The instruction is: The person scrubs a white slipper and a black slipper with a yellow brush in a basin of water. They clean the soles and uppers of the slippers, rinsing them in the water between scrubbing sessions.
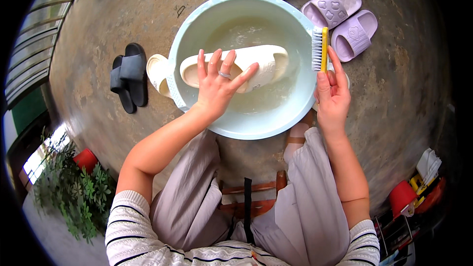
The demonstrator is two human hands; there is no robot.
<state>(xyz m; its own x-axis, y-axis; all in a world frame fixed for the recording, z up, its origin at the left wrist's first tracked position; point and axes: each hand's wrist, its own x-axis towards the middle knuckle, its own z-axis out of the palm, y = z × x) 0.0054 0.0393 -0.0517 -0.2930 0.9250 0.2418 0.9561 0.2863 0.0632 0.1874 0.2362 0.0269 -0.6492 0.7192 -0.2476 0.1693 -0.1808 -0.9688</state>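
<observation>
A white slide slipper [266,66] lies sideways inside the light blue basin [185,34], its heel end to the left. My left hand [217,81] is over its middle, fingers spread and stretched out, thumb pointing right; whether the palm presses on it is hard to see. In my right hand [332,96], at the basin's right rim, a scrub brush [324,49] with a yellow back stands upright, white bristles facing left. Thumb and fingers pinch its lower end. Cloudy water [246,32] fills the basin's bottom.
Another white slipper [156,71] touches the basin's left side. Dark slippers [133,71] lie farther left. Several lilac slippers [352,34] sit beyond the basin, at the far side and right. A leafy plant [74,192] is near left; a red container [402,198] is near right.
</observation>
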